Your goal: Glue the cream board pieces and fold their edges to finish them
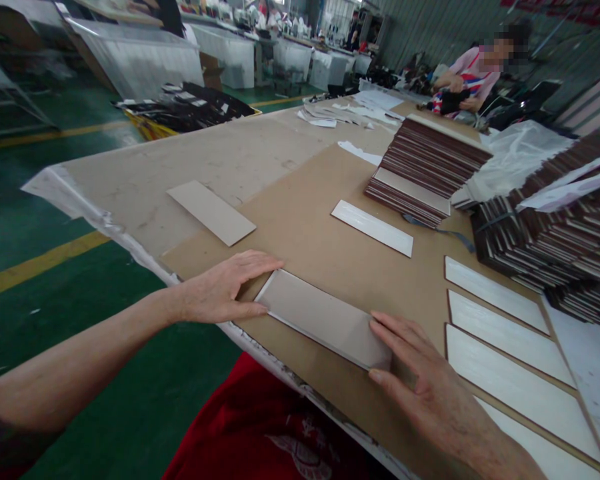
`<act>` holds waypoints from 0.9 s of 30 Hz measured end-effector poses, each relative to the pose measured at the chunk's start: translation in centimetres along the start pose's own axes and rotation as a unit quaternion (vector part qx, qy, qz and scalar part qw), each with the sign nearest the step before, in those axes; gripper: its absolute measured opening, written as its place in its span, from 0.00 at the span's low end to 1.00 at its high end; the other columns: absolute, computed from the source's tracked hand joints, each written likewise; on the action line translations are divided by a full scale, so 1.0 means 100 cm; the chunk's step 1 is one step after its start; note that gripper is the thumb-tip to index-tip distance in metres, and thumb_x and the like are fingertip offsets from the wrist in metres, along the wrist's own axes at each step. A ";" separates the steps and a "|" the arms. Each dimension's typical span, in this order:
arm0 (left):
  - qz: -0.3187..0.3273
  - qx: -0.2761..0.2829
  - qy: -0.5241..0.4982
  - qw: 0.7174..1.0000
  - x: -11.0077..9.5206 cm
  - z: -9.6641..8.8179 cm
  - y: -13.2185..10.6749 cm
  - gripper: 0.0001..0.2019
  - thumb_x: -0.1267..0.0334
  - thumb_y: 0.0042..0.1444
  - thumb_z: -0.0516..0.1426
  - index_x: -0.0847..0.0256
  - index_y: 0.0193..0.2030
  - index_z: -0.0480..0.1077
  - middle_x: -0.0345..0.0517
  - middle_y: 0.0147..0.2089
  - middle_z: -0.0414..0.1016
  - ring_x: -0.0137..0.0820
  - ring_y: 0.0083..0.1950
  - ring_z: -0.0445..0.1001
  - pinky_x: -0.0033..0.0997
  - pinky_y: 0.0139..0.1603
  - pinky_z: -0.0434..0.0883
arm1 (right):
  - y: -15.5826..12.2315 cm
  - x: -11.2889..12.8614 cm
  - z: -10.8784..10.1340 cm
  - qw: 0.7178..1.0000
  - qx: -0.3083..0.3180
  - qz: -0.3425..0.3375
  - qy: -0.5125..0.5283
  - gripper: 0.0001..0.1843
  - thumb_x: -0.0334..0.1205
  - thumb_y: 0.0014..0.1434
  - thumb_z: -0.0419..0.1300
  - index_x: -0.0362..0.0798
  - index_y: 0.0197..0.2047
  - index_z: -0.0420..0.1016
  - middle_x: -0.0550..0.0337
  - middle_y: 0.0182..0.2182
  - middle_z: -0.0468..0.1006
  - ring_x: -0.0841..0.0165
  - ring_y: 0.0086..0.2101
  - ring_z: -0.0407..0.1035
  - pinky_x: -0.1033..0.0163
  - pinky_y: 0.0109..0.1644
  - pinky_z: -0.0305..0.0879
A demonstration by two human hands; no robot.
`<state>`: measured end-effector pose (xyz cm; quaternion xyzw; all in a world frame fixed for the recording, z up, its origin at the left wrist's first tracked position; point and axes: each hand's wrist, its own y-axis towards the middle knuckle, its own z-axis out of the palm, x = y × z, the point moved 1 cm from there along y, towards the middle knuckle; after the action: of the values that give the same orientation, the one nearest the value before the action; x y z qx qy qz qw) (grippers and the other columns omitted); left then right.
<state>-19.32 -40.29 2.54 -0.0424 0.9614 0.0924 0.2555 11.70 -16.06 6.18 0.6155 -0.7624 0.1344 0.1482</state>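
A rectangular grey-beige board lies at the near edge of the table, with a thin pale rim showing along its left and near edges. My left hand holds its left end, thumb at the near corner and fingers at the far corner. At the opposite end, my right hand grips the board's corners between thumb and fingers. Beyond my left hand lies a loose beige panel. A white-faced board rests farther back. Several more white-topped boards, one being a long white board, lie in a row at the right.
A tall stack of dark-edged boards stands toward the back, and more stacked boards crowd the right. White paper scraps lie at the far end, near a co-worker. Beyond the table's left edge are a bin of black pieces and green floor.
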 end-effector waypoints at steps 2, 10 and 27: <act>0.011 -0.009 -0.003 1.000 0.002 0.001 0.000 0.36 0.49 0.64 0.61 0.55 0.74 0.55 0.56 0.72 0.64 0.46 0.72 0.63 0.53 0.74 0.61 | 0.002 0.000 0.001 1.000 0.002 -0.004 -0.002 0.28 0.45 0.68 0.59 0.51 0.69 0.69 0.51 0.68 0.68 0.52 0.67 0.62 0.37 0.70 0.62; 0.014 -0.008 -0.006 1.000 0.001 0.000 0.000 0.34 0.51 0.64 0.60 0.55 0.74 0.57 0.57 0.71 0.65 0.47 0.72 0.64 0.55 0.73 0.62 | 0.007 0.000 0.000 1.000 0.023 -0.003 -0.016 0.28 0.45 0.68 0.59 0.50 0.69 0.69 0.50 0.68 0.68 0.50 0.67 0.61 0.34 0.69 0.61; 0.011 0.027 -0.001 1.000 -0.003 -0.002 0.002 0.25 0.54 0.65 0.59 0.54 0.68 0.65 0.51 0.71 0.65 0.45 0.71 0.62 0.52 0.72 0.62 | 0.010 0.003 0.000 0.999 0.048 -0.014 0.010 0.29 0.42 0.67 0.61 0.48 0.69 0.68 0.47 0.69 0.66 0.52 0.68 0.59 0.36 0.72 0.56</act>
<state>-19.17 -40.13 2.86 -0.0252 0.9636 0.0697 0.2567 10.64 -16.14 6.30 0.6313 -0.7445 0.1752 0.1283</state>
